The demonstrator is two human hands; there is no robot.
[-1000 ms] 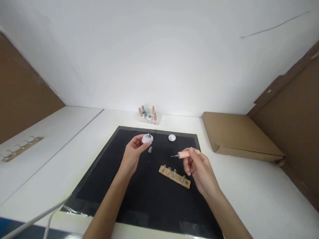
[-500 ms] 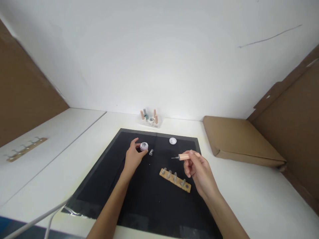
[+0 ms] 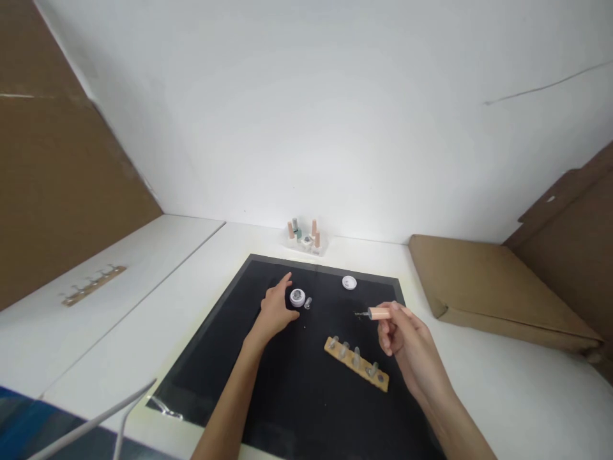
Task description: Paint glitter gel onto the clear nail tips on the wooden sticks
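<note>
My left hand [image 3: 276, 308] is open, thumb and fingers spread beside a small round white jar [image 3: 297, 298] with greyish contents. Just right of the jar lies a loose clear nail tip [image 3: 308, 303] on the black mat [image 3: 287, 396]. Between the fingertips of my right hand [image 3: 407, 332] is a nail polish brush [image 3: 380, 313] with a peach handle, its bristles pointing left above the mat. Below it, a wooden nail tip stand [image 3: 360, 367] carries several clear nail tips; the spot at its right end shows a bare dark disc. Farther back lies a white jar lid [image 3: 349, 282].
Behind the mat, a clear tray [image 3: 306, 248] holds several polish bottles. A flat cardboard box [image 3: 498, 287] lies at the right. Another wooden stand [image 3: 94, 287] with nail tips sits at the left. A white cable [image 3: 90, 423] crosses the lower left.
My left hand has let go of the jar, which stands on the mat. My right hand still holds the brush. The view has shifted, so the whole scene appears farther right and lower.
</note>
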